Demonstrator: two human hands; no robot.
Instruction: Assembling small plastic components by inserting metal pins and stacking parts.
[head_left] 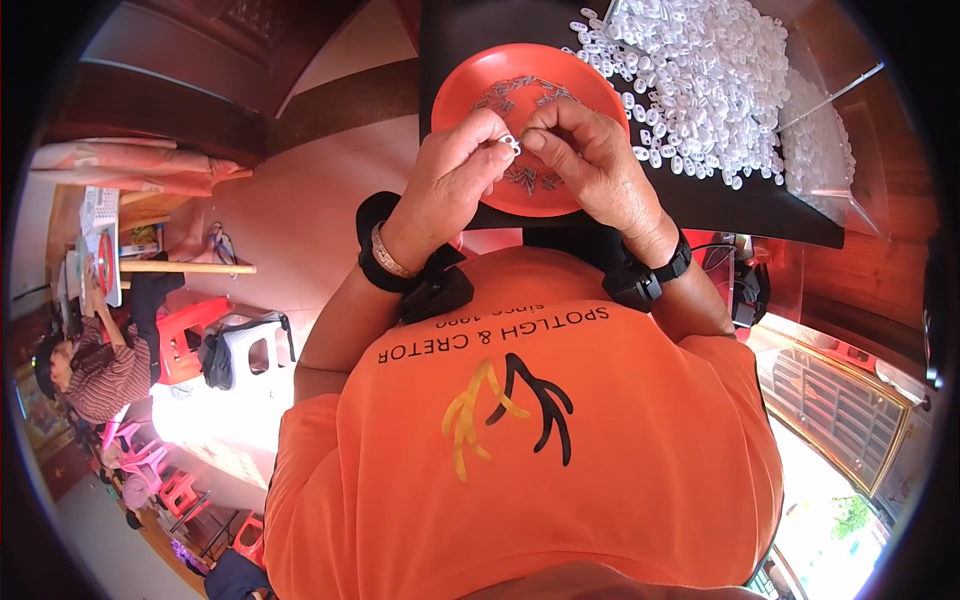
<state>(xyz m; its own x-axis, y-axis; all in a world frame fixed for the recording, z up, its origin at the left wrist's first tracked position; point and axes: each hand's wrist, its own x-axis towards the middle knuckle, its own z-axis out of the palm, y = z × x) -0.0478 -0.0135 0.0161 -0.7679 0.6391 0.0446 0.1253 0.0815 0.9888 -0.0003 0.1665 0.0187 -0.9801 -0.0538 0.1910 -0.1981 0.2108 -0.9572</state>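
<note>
Between the thumb and forefinger of my left hand point(452, 178) is a small white plastic piece point(511, 144) with holes in it. My right hand point(605, 170) is pinched closed just to the right of that piece; whatever its fingertips hold is too small to make out. Both hands are above a round red plate point(455, 88). Small grey metal pins point(522, 180) lie scattered in the plate, partly hidden by my hands. To the right, a large heap of white oval plastic pieces point(700, 90) covers part of the dark table point(800, 215).
A clear plastic box point(825, 150) at the table's right side holds more white pieces. Far to the left, another person point(105, 365) works at a small table. A white stool point(258, 350) and red stools point(185, 335) stand on the floor there.
</note>
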